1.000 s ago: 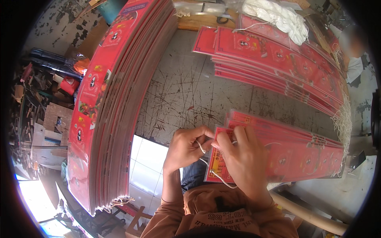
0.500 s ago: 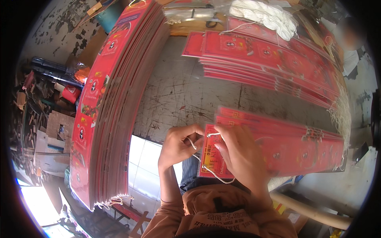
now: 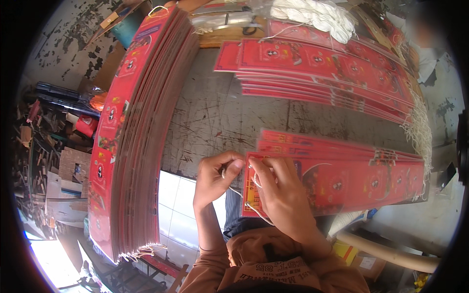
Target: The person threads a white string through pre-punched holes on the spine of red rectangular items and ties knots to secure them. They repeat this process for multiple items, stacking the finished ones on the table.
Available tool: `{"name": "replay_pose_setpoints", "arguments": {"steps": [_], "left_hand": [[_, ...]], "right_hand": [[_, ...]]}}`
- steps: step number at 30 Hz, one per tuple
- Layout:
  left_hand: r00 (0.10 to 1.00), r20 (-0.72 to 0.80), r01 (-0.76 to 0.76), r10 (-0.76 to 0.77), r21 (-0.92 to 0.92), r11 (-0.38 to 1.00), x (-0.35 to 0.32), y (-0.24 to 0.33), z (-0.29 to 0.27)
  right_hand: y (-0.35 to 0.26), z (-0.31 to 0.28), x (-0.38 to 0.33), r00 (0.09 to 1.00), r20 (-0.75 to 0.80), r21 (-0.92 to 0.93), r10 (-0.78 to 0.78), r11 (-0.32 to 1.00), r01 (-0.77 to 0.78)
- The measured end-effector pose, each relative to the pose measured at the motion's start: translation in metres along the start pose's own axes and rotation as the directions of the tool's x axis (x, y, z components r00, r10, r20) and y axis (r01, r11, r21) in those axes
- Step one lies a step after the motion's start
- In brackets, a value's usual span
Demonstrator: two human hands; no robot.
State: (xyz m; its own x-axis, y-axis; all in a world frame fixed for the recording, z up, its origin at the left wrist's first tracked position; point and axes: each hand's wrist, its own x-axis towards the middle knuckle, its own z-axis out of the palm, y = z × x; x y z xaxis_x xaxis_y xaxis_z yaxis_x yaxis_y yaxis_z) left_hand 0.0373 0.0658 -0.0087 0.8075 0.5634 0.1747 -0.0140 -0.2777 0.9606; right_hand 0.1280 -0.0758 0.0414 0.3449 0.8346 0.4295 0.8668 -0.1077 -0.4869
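Observation:
A long red printed plastic strip (image 3: pixel 342 183) lies on top of a fanned pile at the near right, its left end toward me. Eyelets pierce the corners of that end. A white cord (image 3: pixel 257 213) runs through the lower eyelet and bends under my right hand. My left hand (image 3: pixel 215 178), just left of the strip's end, is closed in a pinch on the cord. My right hand (image 3: pixel 286 190) lies over the strip's end, its fingers closed at the upper corner eyelet, where a loop of cord shows beside them. The fingertips partly hide the eyelet.
A tall stack of red strips (image 3: pixel 141 122) stands on the left. Another pile of strips (image 3: pixel 312 61) lies at the far right, a white cord hank (image 3: pixel 315 17) on it. Cord ends (image 3: pixel 420 132) dangle at the right. A scratched grey tabletop (image 3: pixel 210 112) lies between the piles.
My right hand has shifted slightly left, its fingertips now at the upper corner eyelet. My left hand's fingers have moved up beside the strip's corner. The whole view has shifted a little.

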Motion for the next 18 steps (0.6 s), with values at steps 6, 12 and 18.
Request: {"name": "replay_pose_setpoints", "arguments": {"steps": [6,12,18], "left_hand": [[0.999,0.021,0.041,-0.041,0.017,0.999,0.002,0.009,0.000],[0.998,0.037,0.048,-0.046,-0.050,0.998,0.001,0.011,-0.001],[0.991,0.117,0.087,-0.070,-0.142,0.986,0.001,0.003,-0.008]], "right_hand": [[-0.001,0.002,0.003,1.000,0.001,0.057,0.019,0.998,-0.019],[-0.009,0.008,0.000,1.000,0.002,-0.195,-0.006,0.981,0.006],[-0.019,0.012,-0.004,1.000,0.027,-0.355,0.000,0.935,0.010]]}}
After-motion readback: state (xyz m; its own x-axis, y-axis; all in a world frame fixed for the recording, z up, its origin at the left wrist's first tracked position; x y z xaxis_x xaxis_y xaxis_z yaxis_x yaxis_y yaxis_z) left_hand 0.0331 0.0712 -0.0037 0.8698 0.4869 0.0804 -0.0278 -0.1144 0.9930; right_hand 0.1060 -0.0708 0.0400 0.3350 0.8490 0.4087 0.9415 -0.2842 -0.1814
